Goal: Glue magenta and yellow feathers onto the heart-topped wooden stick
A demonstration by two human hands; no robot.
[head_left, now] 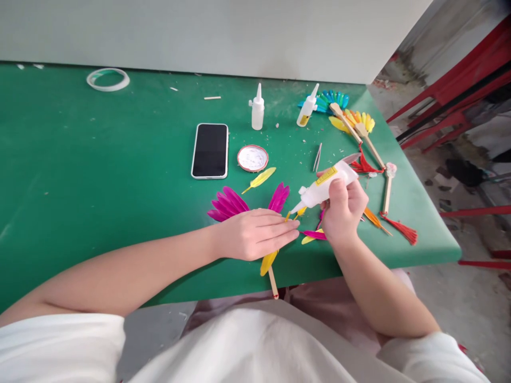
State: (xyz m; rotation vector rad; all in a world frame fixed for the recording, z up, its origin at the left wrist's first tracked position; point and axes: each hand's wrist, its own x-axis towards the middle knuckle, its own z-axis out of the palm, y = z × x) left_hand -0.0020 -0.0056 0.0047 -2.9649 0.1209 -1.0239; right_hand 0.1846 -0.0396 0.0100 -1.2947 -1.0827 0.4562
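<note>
My right hand [344, 208] is wrapped round a white glue bottle [328, 183] with a yellow label. The bottle tilts down to the left, its nozzle close to the fingertips of my left hand [259, 233]. That hand lies flat, fingers stretched out, over a feather fan. Magenta feathers [228, 203] stick out beyond it, and a yellow feather [269, 261] and a wooden handle [273, 282] show below; the fan's middle is hidden. Small yellow feather tips [300, 212] show by the nozzle. Between my hands lies a loose magenta feather [315, 234].
A phone [209, 151], a round lid [253, 158], a yellow feather [259, 180] and tweezers [317, 157] lie ahead. Two glue bottles, one upright [257, 113] and one leaning [307, 109], stand behind. Finished-looking fans [361, 127] lie right; a tape roll [107, 80] lies far left.
</note>
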